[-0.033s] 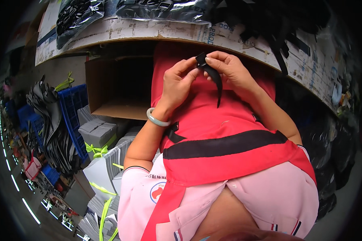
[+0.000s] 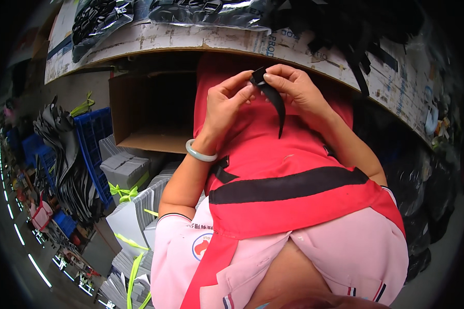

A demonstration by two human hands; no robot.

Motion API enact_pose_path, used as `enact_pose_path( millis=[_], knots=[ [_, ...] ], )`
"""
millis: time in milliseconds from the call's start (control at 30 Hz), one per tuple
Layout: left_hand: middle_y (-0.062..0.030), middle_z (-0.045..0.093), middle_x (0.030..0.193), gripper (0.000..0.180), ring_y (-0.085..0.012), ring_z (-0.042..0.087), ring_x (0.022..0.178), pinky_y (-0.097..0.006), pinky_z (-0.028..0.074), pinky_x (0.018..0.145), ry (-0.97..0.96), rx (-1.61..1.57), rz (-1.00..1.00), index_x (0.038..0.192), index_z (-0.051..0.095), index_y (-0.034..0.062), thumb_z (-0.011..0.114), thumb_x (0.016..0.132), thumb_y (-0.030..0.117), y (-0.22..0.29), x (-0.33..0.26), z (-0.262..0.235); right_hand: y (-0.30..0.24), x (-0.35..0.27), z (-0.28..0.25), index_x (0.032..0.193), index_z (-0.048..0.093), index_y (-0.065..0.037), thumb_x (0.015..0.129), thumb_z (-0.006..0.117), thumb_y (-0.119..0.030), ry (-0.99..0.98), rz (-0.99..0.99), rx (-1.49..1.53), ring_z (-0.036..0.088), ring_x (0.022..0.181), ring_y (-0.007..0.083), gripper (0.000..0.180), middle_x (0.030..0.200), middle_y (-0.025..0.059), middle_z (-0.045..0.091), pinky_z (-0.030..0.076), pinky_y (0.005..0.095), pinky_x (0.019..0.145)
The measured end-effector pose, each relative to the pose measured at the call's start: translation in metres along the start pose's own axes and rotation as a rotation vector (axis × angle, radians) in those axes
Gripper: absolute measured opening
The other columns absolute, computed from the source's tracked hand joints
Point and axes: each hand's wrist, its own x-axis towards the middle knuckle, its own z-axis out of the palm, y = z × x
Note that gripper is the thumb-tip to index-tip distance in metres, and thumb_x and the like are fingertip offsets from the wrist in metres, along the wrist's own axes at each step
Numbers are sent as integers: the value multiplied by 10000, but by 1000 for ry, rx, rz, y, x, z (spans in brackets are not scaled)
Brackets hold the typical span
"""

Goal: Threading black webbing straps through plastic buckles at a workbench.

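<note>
A short black webbing strap (image 2: 277, 105) is held up over my lap, above the red apron (image 2: 273, 139). At its upper end sits a small black buckle (image 2: 257, 77), partly covered by my fingers. My left hand (image 2: 228, 101) pinches the buckle end between thumb and fingers. On the other side, my right hand (image 2: 295, 88) is closed on the strap beside the buckle, thumb against the fingers. The strap's free tail hangs down and curves below both hands. How it runs through the buckle is too small to make out.
A worn white board tabletop (image 2: 211, 41) lies just beyond my hands, bearing plastic bags of black buckles (image 2: 102, 23) and a heap of black straps (image 2: 355, 31). An open cardboard box (image 2: 154, 141) stands below at left, near grey bundled sheets (image 2: 126, 167) and a blue crate (image 2: 94, 149).
My left hand has shifted slightly left, with its thumb and fingers moved a little on the buckle end. My right hand and the hanging strap stay nearly in place.
</note>
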Motion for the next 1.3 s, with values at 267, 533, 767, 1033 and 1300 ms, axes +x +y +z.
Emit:
enact_pose_path(
  millis=[267, 533, 767, 1033, 1300],
  knots=[
    [-94, 704, 846, 256, -136, 663, 678, -244, 556, 584, 81, -211, -175, 1059, 675, -74, 654, 927, 144, 9, 4, 5, 4, -8, 13, 987, 658, -14, 878, 656, 17, 58, -826, -514, 576, 859, 91, 112, 1003, 41, 608, 481, 222, 748],
    [-89, 710, 890, 191, -154, 690, 772, -231, 561, 724, 154, 186, 200, 1080, 677, -59, 633, 925, 42, 3, -3, 8, -4, -16, 11, 891, 599, -10, 926, 648, -142, 151, -124, -447, 571, 540, 60, 145, 733, 27, 624, 449, 184, 479],
    [-70, 684, 891, 176, -124, 636, 795, -223, 501, 698, 119, 371, 496, 1024, 709, -15, 684, 851, -36, 2, -5, 13, 11, -8, 6, 1035, 551, -1, 937, 633, -145, 123, -135, -227, 614, 567, 88, 193, 784, 50, 633, 493, 189, 490],
    [-59, 625, 950, 217, -138, 623, 814, -239, 505, 701, -27, 375, 463, 977, 715, 24, 659, 813, -108, 5, -19, 4, 0, -5, -7, 989, 675, -37, 910, 684, -247, -33, 120, -276, 583, 615, 52, 224, 762, -9, 634, 472, 190, 531],
    [-56, 572, 993, 240, -146, 608, 862, -249, 515, 729, -46, 378, 495, 970, 716, 22, 649, 798, -131, 11, -19, 3, 5, -1, -4, 966, 645, -14, 867, 724, -130, 94, -141, -398, 583, 764, 52, 172, 831, -3, 637, 484, 195, 697]
  ],
)
